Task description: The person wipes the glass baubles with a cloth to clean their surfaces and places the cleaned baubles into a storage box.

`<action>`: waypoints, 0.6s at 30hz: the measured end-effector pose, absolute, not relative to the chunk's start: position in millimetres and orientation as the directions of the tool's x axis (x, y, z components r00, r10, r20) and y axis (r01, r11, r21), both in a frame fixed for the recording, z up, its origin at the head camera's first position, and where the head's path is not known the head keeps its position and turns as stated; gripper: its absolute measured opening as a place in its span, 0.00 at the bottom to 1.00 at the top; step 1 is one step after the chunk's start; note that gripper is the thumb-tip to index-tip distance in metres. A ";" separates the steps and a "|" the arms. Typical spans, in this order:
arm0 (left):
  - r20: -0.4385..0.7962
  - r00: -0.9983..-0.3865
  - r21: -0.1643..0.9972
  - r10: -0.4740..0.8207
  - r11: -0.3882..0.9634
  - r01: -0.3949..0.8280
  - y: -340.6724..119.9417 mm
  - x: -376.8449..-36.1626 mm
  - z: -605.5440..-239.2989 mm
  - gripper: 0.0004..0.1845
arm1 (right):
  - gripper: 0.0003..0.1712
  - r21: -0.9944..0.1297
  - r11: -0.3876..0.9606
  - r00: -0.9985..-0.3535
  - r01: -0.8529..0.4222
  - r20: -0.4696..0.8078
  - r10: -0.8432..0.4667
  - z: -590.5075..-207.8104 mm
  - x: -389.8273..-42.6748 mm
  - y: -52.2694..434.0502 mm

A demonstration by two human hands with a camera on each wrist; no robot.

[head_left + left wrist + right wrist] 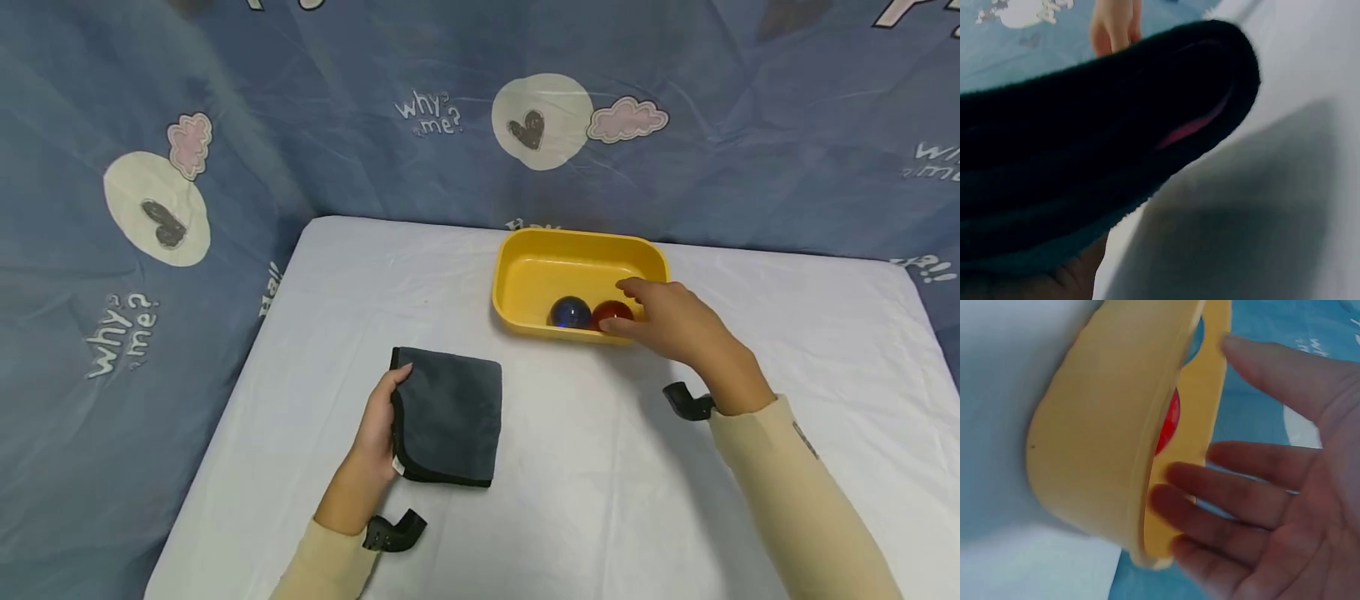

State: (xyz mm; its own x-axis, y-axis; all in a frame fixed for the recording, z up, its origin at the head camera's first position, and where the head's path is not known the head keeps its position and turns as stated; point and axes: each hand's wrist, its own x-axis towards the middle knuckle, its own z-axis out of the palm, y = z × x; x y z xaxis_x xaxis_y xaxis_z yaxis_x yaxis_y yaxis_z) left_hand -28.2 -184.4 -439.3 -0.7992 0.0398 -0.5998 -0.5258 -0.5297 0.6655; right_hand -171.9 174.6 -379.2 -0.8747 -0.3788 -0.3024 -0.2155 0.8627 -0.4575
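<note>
My left hand (373, 435) grips a folded dark grey cloth (450, 417) by its left edge, thumb on top. In the left wrist view the cloth's thick folds (1085, 156) fill much of the picture, with a bit of pink showing inside one fold. At the back of the table is a yellow plastic tub (551, 271). Inside it, a dark blue ball (571, 312) and a red ball (612, 313) lie side by side by the near wall. Over the tub's right end my right hand (678, 323) reaches with spread fingers, nothing between them, close to the red ball.
A white cloth (570, 517) covers the table. Blue printed fabric (337, 125) hangs along the back and left side. Each wrist carries a black camera mount, the left one (395, 532) near the cloth and the right one (687, 402) near the tub.
</note>
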 end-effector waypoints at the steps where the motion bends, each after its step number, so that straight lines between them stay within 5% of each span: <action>1: -0.605 -0.795 0.667 0.050 -0.513 -0.540 -189.1 -30.4 -439.4 0.16 | 0.42 -0.472 0.855 -0.884 -0.214 -0.279 -0.375 -376.9 -168.1 176.7; 9: -0.622 -0.780 0.682 0.068 -0.442 -0.583 -216.2 -41.1 -444.5 0.17 | 0.37 -0.544 0.781 -0.929 -0.306 -0.007 -0.369 -366.6 -134.3 199.6; 18: -0.655 -0.750 0.698 0.085 -0.311 -0.645 -226.8 -55.8 -448.7 0.24 | 0.32 -0.594 0.765 -0.958 -0.250 0.040 -0.282 -371.1 -100.4 214.7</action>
State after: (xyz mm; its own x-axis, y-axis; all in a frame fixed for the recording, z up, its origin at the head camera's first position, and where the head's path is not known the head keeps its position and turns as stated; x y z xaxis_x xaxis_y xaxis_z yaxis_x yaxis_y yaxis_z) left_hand -55.8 -226.8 -448.7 -0.7504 0.0854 -0.6555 -0.6452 -0.3106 0.6981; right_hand -100.4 214.7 -371.1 -0.9585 -0.2823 0.0399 -0.2500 0.7649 -0.5937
